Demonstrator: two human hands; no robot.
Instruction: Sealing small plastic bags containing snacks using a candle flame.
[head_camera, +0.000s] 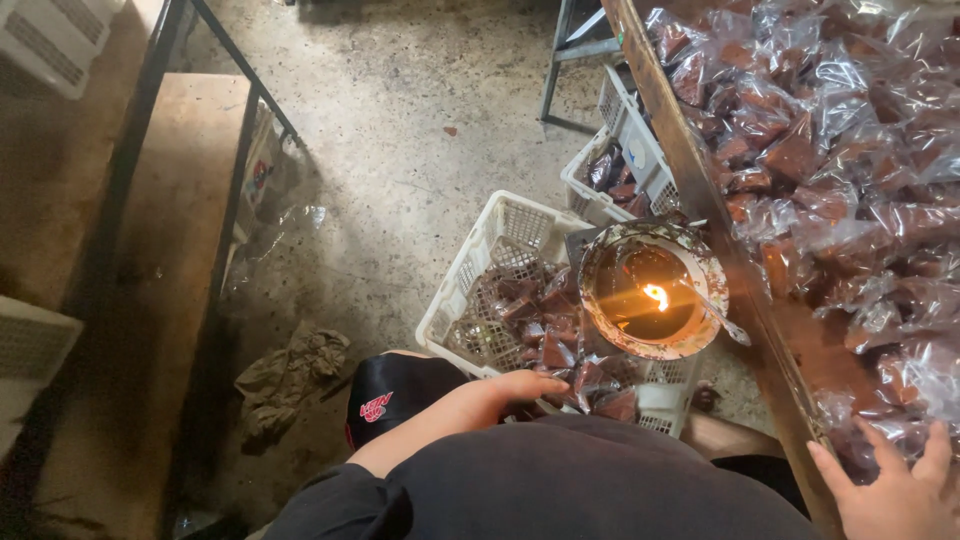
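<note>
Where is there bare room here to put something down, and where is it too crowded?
Bare concrete floor lies open between the dark metal bench frame and the white plastic crates. The wooden table is heaped with clear bags of brown blocks; only its near edge strip shows bare. The left hand reaches into the nearer crate, beside the lit oil bowl.

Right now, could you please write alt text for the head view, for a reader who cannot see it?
Seen from above, a person's left hand reaches into a white plastic crate of small clear bags of brown filling, beside a bowl holding a lit flame. Their right hand rests on a pile of similar bags on a wooden table.
</note>
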